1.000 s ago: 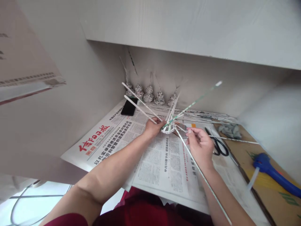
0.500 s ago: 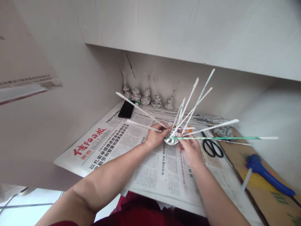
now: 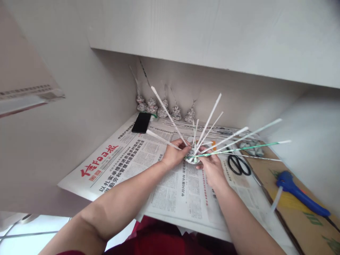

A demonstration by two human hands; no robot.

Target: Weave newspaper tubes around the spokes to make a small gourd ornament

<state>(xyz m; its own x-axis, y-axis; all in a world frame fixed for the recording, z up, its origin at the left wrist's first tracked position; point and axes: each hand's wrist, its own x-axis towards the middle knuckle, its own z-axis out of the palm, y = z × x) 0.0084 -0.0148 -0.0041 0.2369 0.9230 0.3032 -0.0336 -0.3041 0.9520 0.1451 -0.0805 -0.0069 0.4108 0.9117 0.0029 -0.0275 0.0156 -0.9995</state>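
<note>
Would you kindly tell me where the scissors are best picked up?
Take the scissors by their black loop handles, coming from above on the right. They lie flat on the newspaper, handles nearest and clear, while the blades run back under the paper sticks.

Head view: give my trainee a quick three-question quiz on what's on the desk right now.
1. True or false: both hands grip the woven paper-tube piece.
2. What lies just right of the right hand: A) scissors B) phone C) glue gun?
3. How many small woven cones stand along the back wall?

Key: 1 true; 2 A; 3 five.
</note>
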